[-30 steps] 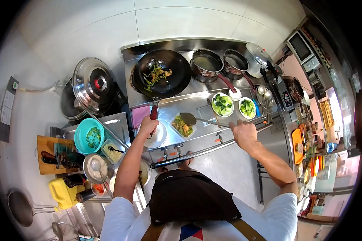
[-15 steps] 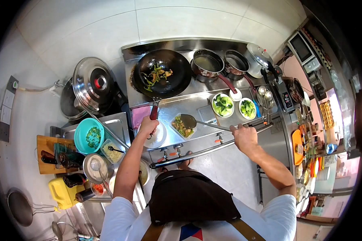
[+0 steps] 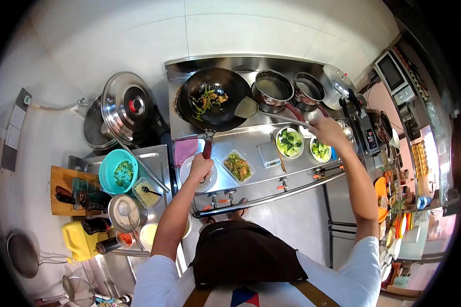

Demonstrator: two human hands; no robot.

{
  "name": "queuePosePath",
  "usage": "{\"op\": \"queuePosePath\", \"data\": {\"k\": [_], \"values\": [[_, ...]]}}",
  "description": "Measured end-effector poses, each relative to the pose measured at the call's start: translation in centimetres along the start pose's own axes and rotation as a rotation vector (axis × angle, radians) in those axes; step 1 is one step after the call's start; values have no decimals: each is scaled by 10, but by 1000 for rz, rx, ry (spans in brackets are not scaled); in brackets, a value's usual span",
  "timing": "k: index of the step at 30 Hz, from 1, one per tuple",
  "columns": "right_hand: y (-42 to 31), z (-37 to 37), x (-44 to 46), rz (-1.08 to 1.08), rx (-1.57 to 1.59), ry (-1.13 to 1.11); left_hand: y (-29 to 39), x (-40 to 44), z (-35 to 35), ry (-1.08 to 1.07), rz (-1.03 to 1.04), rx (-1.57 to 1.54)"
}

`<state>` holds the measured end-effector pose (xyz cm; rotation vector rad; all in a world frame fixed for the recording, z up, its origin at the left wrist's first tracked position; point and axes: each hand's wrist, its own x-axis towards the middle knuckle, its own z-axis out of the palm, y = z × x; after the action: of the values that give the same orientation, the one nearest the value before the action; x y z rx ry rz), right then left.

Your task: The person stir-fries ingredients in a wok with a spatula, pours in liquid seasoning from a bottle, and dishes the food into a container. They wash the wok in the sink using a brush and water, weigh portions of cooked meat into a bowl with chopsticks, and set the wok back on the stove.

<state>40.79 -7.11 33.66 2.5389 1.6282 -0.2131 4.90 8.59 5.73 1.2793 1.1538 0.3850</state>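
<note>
Wok (image 3: 234, 93): sitting beyond the table (image 3: 253, 135), stir-fry (image 3: 206, 102) lying inside.
Left hand (image 3: 201, 168): wrapping tightly around the wok handle (image 3: 208, 148).
Right hand (image 3: 328, 132): gripping the spatula (image 3: 247, 108), its blade hanging at the wok's right edge; contact unclear.
Tub (image 3: 249, 177): resting on the wok's near side, holding food (image 3: 237, 166).
Progress: apparently partway; tub looking well filled, wok not yet standing bare.

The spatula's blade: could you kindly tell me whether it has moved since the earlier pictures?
Yes: judged against the stove, the spatula blade has moved toward the wall, from above the container to the right edge of the wok.
</note>
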Motion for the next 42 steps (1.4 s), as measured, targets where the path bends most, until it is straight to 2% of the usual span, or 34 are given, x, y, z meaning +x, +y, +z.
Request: {"op": "queuePosePath", "data": {"k": [3, 5, 8, 11, 15, 19, 22, 28, 30, 31, 32, 33, 34, 35, 36, 37, 42], "values": [[-32, 0, 63, 41, -79, -63, -1, 3, 6, 14, -6, 108], [-47, 4, 102, -19, -155, -40, 4, 0, 7, 23, -27, 102], [-72, 18, 146, 3, -111, 41, 8, -4, 9, 49, -28, 133], [-106, 14, 152, -52, -118, 97, 8, -4, 10, 72, -32, 148], [-117, -6, 131, -214, -225, 187, 6, 1, 5, 50, -37, 141], [-96, -21, 134, -132, -287, 117, 13, -3, 0, 20, -34, 93], [-54, -14, 150, -126, -196, 71, 10, 0, -2, 5, -44, 77], [3, 17, 168, -167, 66, -247, 16, -3, -7, -11, -57, 75], [12, 59, 176, -123, 451, -410, 20, -3, -8, -7, -61, 110], [9, 84, 174, -220, 511, -356, 22, -4, -9, -1, -63, 133], [5, 108, 174, 2, 846, -529, 24, -5, -9, 6, -64, 157], [-7, 138, 174, -54, 793, -420, 25, -7, -8, 16, -68, 168], [-11, 193, 187, -161, 720, -218, 28, -9, -6, 28, -67, 179], [-29, 212, 179, -96, 905, -170, 30, -9, -6, 41, -65, 189], [-45, 218, 171, 44, 1095, -247, 32, -10, -6, 28, -65, 202], [-54, 233, 171, 69, 1073, -205, 34, -11, -6, 17, -68, 174], [-50, 237, 155, -10, 947, -68, 36, -12, -10, -25, -91, 111]]}}
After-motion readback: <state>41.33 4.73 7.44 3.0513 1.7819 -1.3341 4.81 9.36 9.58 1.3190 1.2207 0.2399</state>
